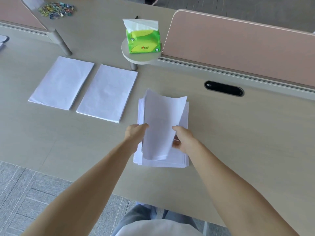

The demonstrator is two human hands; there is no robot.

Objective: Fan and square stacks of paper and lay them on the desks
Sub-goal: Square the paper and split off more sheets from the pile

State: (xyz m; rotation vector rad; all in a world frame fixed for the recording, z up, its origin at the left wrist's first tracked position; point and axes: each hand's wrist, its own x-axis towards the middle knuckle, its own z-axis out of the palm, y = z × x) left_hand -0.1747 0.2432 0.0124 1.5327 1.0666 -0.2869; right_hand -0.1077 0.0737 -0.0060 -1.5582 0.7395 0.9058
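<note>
Here both hands grip a raised paper sheaf (162, 126).

Green tissue pack (144, 41) upright on small round shelf (134, 56), white tissue poking out top. Pink divider panel (238, 46) to right. Black cable slot (224, 88) below it. Pile of coloured clips (57, 9) far left, well apart. Grey carpet tiles (25, 193) nr edge.

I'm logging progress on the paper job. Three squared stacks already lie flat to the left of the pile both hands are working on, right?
Not quite: the head view shows two squared stacks, not three, the far-left stack and the nearer stack. They do lie flat, left of the loose pile, where the left hand and right hand lift a sheaf.
</note>
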